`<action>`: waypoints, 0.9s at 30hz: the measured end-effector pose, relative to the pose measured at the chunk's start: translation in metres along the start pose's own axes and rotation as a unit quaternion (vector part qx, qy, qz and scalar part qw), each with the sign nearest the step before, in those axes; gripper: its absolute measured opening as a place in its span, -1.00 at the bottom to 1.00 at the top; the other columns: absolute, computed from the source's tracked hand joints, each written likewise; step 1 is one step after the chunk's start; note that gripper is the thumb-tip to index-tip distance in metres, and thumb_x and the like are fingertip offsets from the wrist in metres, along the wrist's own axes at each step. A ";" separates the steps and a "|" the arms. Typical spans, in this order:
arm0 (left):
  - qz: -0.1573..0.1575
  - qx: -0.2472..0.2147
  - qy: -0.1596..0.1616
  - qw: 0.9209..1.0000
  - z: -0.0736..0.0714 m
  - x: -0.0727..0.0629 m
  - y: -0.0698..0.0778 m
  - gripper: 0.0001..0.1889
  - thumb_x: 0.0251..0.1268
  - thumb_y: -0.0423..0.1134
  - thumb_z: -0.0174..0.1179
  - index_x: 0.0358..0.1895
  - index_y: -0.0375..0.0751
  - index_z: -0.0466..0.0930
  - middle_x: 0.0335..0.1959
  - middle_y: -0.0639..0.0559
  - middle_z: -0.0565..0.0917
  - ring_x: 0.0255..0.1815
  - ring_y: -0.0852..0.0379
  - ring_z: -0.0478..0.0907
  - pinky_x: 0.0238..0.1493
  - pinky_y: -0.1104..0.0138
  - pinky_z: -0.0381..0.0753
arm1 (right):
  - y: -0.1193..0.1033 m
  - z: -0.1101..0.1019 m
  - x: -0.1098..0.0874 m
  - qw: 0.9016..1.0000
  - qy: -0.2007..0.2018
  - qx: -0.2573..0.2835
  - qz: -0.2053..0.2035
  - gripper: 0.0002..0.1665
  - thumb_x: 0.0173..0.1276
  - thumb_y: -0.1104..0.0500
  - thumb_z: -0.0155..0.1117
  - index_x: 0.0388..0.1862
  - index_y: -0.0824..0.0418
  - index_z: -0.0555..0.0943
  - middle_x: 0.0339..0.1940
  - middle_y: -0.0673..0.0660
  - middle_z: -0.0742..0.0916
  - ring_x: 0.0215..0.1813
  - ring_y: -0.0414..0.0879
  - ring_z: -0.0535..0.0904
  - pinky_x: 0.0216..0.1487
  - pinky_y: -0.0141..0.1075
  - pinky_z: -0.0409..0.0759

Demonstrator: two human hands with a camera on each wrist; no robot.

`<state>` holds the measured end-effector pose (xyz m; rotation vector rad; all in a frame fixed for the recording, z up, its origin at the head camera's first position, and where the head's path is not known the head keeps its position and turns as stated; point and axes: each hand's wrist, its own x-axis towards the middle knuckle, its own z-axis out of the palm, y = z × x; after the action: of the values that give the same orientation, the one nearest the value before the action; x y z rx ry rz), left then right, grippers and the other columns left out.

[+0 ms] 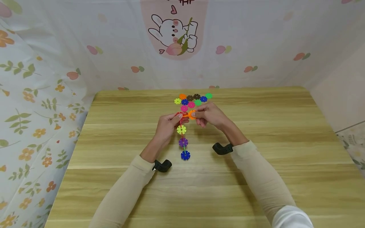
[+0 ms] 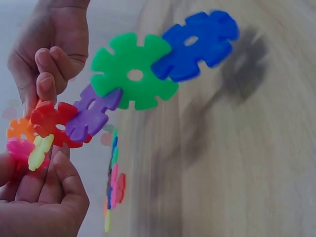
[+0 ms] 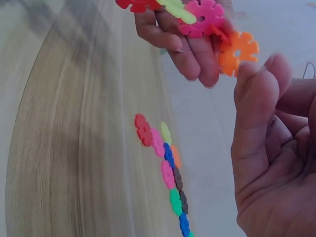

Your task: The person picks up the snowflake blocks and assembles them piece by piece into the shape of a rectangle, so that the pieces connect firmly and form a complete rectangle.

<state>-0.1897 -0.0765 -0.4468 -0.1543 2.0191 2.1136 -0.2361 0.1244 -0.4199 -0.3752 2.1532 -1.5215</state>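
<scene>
A chain of notched plastic snowflake discs hangs between the two hands. Its blue disc (image 2: 217,42) is at the free end, pointing toward the body, followed by a green disc (image 2: 153,89), a purple disc (image 2: 84,123) and a red disc (image 2: 44,118). Beyond them come a yellow disc (image 2: 39,157) and a pink disc (image 3: 195,25). My left hand (image 1: 166,128) holds the chain near its far end, thumb on top. Between thumb and finger, my right hand (image 1: 213,116) pinches an orange disc (image 3: 247,44), which touches a red piece at the chain's end.
Loose discs lie flat behind the hands, among them a brown disc (image 1: 188,98), a pink disc (image 1: 184,108) and a green disc (image 1: 209,95). The wooden table (image 1: 128,196) meets a printed cloth (image 1: 114,47) at its back edge. Black wrist cameras sit on both forearms.
</scene>
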 end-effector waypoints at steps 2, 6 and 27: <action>-0.001 0.000 0.000 1.000 0.000 0.001 -0.001 -0.70 0.47 -0.20 0.09 0.00 -0.36 0.67 -0.21 -0.17 0.76 -0.20 -0.03 0.63 -0.34 0.44 0.55 | 0.001 0.000 0.000 1.000 -0.004 0.005 0.002 -0.65 0.47 0.21 0.13 -0.31 0.54 0.59 -0.65 0.13 0.62 -0.69 -0.10 0.50 -0.55 -0.19 0.63; -0.004 0.001 -0.009 1.000 -0.003 0.002 -0.002 -0.69 0.48 -0.18 0.07 0.02 -0.34 0.66 -0.22 -0.15 0.77 -0.20 0.04 0.65 -0.26 0.40 0.58 | 0.003 -0.001 0.001 1.000 -0.018 0.002 0.000 -0.65 0.49 0.17 0.13 -0.33 0.48 0.60 -0.63 0.13 0.63 -0.66 -0.09 0.54 -0.50 -0.23 0.67; -0.034 -0.059 -0.023 0.997 -0.028 0.000 -0.012 -0.65 0.54 -0.18 -0.03 0.10 -0.39 0.57 0.01 -0.29 0.68 0.10 -0.20 0.61 0.10 0.27 0.62 | 0.021 -0.006 0.024 0.999 -0.007 0.025 0.048 -0.60 0.54 0.14 0.03 0.17 0.37 0.56 -0.50 0.20 0.66 -0.60 -0.14 0.55 -0.40 -0.23 0.70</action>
<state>-0.1887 -0.1044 -0.4603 -0.1889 1.8374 2.1746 -0.2592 0.1251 -0.4432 -0.2604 2.0873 -1.5116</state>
